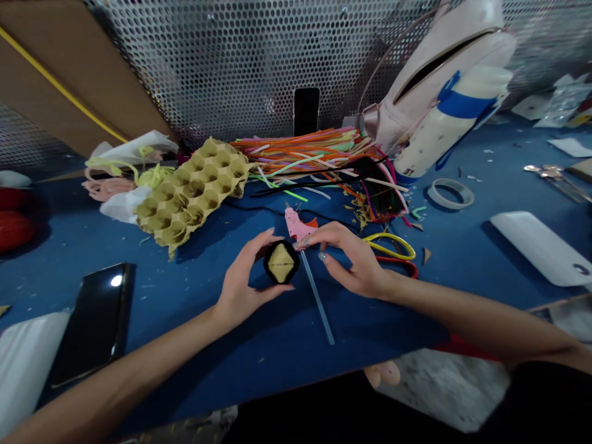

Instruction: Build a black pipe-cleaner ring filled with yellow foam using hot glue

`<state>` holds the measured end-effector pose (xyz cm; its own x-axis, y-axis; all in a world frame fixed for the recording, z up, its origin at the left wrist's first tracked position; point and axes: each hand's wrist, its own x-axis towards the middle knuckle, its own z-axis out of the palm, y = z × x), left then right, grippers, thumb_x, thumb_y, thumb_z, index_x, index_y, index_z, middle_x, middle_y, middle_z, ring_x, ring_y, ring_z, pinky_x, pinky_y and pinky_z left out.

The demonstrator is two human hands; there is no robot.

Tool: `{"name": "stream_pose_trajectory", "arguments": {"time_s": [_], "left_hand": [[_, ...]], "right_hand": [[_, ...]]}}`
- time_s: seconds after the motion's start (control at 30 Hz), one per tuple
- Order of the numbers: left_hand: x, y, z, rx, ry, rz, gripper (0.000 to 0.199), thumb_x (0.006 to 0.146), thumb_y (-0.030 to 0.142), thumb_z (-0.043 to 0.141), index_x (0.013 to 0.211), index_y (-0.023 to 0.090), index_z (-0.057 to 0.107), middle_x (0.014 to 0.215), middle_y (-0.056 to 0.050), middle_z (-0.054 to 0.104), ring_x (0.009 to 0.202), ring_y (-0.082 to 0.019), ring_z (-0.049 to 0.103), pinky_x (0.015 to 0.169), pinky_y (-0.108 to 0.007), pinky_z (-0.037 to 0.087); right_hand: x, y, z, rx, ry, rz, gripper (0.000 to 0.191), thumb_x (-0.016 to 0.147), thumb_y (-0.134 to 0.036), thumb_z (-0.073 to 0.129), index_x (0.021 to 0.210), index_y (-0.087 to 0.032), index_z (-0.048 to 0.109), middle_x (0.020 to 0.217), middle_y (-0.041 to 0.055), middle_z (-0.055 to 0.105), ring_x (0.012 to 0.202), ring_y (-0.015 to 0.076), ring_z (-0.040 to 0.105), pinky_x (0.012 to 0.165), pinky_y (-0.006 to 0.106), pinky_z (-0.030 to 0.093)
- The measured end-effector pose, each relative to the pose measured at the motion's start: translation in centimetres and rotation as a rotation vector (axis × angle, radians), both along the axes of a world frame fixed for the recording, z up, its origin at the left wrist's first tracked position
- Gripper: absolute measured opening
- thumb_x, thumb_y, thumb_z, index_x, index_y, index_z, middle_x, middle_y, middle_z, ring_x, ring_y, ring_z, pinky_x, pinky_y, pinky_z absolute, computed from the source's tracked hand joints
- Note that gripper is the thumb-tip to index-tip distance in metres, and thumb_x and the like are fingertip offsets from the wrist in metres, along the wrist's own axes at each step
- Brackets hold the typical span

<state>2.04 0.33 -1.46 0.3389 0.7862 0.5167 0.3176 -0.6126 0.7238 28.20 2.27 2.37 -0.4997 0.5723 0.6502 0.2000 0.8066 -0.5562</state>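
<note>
A round black piece (281, 261) is gripped by the curled left hand (245, 277), and the open, empty right hand (346, 259) is held just beside it, by a pink glue gun (298, 225).

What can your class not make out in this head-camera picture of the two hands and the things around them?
Head view: the back of the black-rimmed piece is hidden by the left hand.
Head view: the lower part of the pink glue gun is hidden by the right hand.
Head view: the red object is cut off by the left edge, so its kind is unclear.
Head view: the metal item is cut off by the right edge and too small to name.
</note>
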Motion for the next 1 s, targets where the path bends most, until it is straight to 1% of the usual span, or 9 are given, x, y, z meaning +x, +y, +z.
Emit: {"name": "stream_pose_trajectory", "arguments": {"time_s": [0.07,0.13,0.23,0.33,0.47,0.63,0.73,0.83,1.0], "left_hand": [[-0.17,0.1,-0.24,-0.049,-0.07,-0.001,0.103,0.075,0.038,0.094,0.161,0.03,0.037,0.144,-0.015,0.063,0.136,-0.032,0.065,0.118,-0.05,0.054],[-0.31,0.17,-0.45,-0.083,-0.118,-0.001,0.101,0.075,0.039,0.094,0.16,0.031,0.039,0.145,-0.015,0.062,0.136,-0.032,0.065,0.118,-0.05,0.054],[-0.44,0.2,-0.65,-0.113,-0.154,-0.006,0.099,0.074,0.04,0.094,0.158,0.032,0.042,0.145,-0.015,0.061,0.135,-0.032,0.066,0.117,-0.05,0.055],[-0.51,0.18,-0.8,-0.136,-0.162,-0.018,0.101,0.071,0.042,0.095,0.157,0.032,0.043,0.145,-0.015,0.061,0.135,-0.033,0.066,0.116,-0.052,0.055],[-0.53,0.14,-0.84,-0.174,-0.174,-0.041,0.1,0.072,0.04,0.095,0.157,0.032,0.042,0.145,-0.015,0.061,0.135,-0.033,0.065,0.117,-0.053,0.055],[-0.49,0.17,-0.59,-0.178,-0.186,-0.078,0.095,0.076,0.039,0.093,0.156,0.033,0.043,0.146,-0.015,0.061,0.136,-0.032,0.065,0.116,-0.051,0.055],[-0.48,0.18,-0.45,-0.178,-0.18,-0.077,0.095,0.076,0.039,0.093,0.156,0.032,0.043,0.145,-0.015,0.061,0.135,-0.032,0.065,0.114,-0.05,0.057],[-0.42,0.17,-0.3,-0.2,-0.168,-0.105,0.096,0.076,0.038,0.093,0.157,0.032,0.041,0.143,-0.015,0.063,0.132,-0.03,0.067,0.11,-0.047,0.059],[-0.15,0.24,-0.09,-0.237,-0.119,-0.185,0.099,0.076,0.038,0.093,0.158,0.032,0.038,0.138,-0.014,0.068,0.125,-0.027,0.071,0.106,-0.043,0.061]], "right_hand": [[0.05,0.03,-0.26,0.032,-0.038,0.015,0.044,0.096,-0.006,0.05,0.137,-0.021,0.058,0.128,0.011,0.073,0.116,0.0225,0.065,0.093,0.039,0.058],[0.05,0.0,-0.54,0.097,-0.104,0.03,0.048,0.096,-0.006,0.052,0.141,-0.021,0.055,0.135,0.0111,0.072,0.124,0.0232,0.064,0.105,0.043,0.056],[0.02,-0.03,-0.83,0.191,-0.191,0.013,0.052,0.095,-0.007,0.054,0.145,-0.02,0.051,0.143,0.0111,0.069,0.13,0.0242,0.061,0.112,0.045,0.054],[-0.03,0.03,-0.86,0.218,-0.231,-0.008,0.053,0.095,-0.009,0.053,0.147,-0.019,0.05,0.143,0.0115,0.069,0.131,0.0246,0.061,0.112,0.045,0.054],[-0.13,0.03,-0.61,0.216,-0.243,-0.006,0.054,0.095,-0.008,0.052,0.148,-0.02,0.049,0.142,0.0112,0.069,0.132,0.0241,0.062,0.112,0.046,0.054],[-0.11,-0.24,-0.46,0.301,-0.222,-0.012,0.046,0.093,-0.006,0.055,0.138,-0.015,0.056,0.136,0.0148,0.071,0.129,0.024,0.064,0.112,0.045,0.055],[-0.05,-0.22,-0.5,0.322,-0.19,0.007,0.045,0.092,-0.004,0.055,0.136,-0.014,0.057,0.132,0.0135,0.074,0.127,0.0227,0.066,0.11,0.043,0.056],[-0.09,-0.06,-0.61,0.343,-0.169,0.004,0.041,0.095,-0.004,0.055,0.134,-0.016,0.058,0.126,0.0108,0.077,0.122,0.0218,0.07,0.106,0.042,0.059],[-0.2,0.08,-0.88,0.402,-0.111,-0.042,0.029,0.097,-0.011,0.067,0.125,-0.017,0.063,0.109,0.0075,0.079,0.107,0.0211,0.074,0.096,0.038,0.063]]}}
